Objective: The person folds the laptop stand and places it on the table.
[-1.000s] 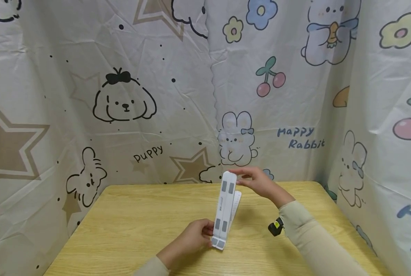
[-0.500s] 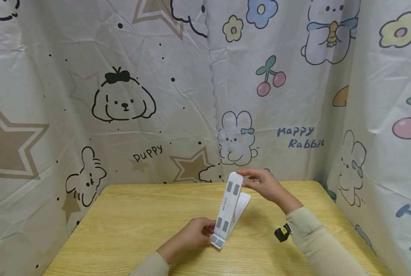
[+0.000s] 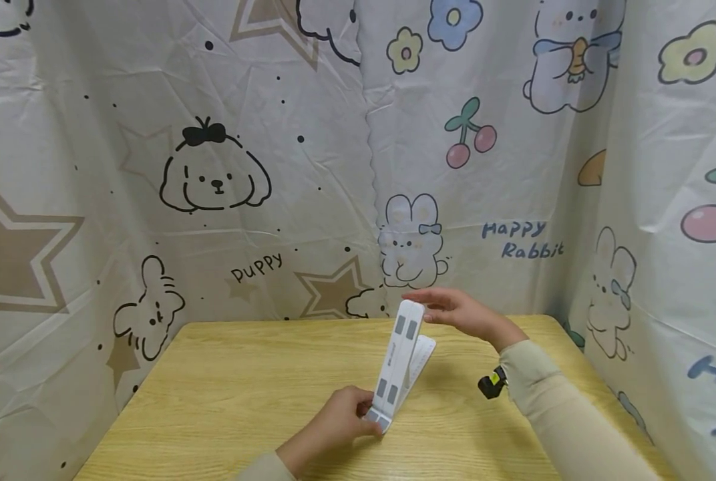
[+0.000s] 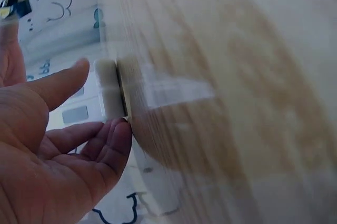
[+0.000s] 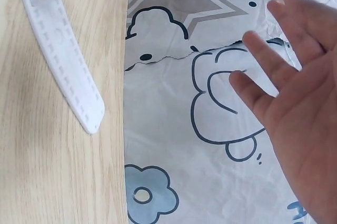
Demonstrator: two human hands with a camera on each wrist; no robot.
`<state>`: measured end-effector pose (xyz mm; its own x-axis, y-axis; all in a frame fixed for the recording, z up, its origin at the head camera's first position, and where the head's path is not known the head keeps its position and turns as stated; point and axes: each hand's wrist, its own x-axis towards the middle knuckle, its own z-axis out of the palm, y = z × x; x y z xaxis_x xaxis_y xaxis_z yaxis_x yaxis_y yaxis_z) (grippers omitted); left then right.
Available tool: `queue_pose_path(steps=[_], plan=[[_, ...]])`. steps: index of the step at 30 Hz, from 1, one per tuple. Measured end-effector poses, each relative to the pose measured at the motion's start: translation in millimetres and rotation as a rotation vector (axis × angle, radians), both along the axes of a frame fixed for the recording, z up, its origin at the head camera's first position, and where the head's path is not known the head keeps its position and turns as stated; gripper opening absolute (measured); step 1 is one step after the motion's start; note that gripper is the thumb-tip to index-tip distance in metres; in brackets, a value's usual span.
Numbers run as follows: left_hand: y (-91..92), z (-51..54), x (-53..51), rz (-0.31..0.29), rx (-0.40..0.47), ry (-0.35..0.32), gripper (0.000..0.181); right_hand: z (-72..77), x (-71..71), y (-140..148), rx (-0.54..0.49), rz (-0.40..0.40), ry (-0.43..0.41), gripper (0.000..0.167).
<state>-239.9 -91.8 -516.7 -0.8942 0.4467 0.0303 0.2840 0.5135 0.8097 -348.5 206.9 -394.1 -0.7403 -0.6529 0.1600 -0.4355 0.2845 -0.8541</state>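
Observation:
A white folding laptop stand (image 3: 401, 347) with grey pads stands tilted on the wooden table, its folding leg (image 3: 421, 354) spread behind to the right. My left hand (image 3: 346, 414) holds its lower end, the thumb over the front foot. In the left wrist view, the left hand's fingers (image 4: 113, 145) touch the foot's lower corner. At the upper end, my right hand (image 3: 469, 317) touches the stand with the index finger over the top and the fingers spread. The right wrist view shows the right hand's extended fingers (image 5: 258, 87); the thumb is hidden there.
The wooden table (image 3: 244, 381) reaches back to a hanging cloth (image 3: 310, 167) printed with cartoon animals, flowers and stars. A small black device (image 3: 491, 383) is worn at the right wrist, below the sleeve.
The stand's upper end has swung right and its leg has spread wider. Just now the right hand rises slightly, while the left thumb comes over the front foot.

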Motion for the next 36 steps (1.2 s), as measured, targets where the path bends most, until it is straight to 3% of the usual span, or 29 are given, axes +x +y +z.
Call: queue_pose_path(steps=[4, 9, 12, 22, 29, 36], plan=[[4.4, 1.3, 2.9, 0.019, -0.033, 0.011, 0.043, 0.4, -1.3, -1.7, 0.02, 0.031, -0.029, 0.048], [8.0, 1.1, 3.3, 0.037, -0.107, 0.085, 0.041, 0.0, 1.5, -0.3, 0.028, 0.016, -0.027, 0.047], [8.6, 0.8, 1.9, 0.035, -0.124, 0.095, 0.041, 0.8, 4.2, 1.8, 0.025, -0.004, -0.011, 0.047], [5.1, 3.8, -6.7, -0.017, -0.203, 0.123, 0.051, 1.6, 18.8, 9.5, 0.038, -0.107, 0.089, 0.05], [3.2, 4.5, -13.4, -0.052, -0.237, 0.131, 0.064, -3.8, 33.5, 17.2, 0.044, -0.222, 0.073, 0.052], [3.7, 8.5, -17.7, -0.109, -0.27, 0.159, 0.071, -8.8, 42.7, 23.8, 0.002, -0.256, 0.091, 0.047]])
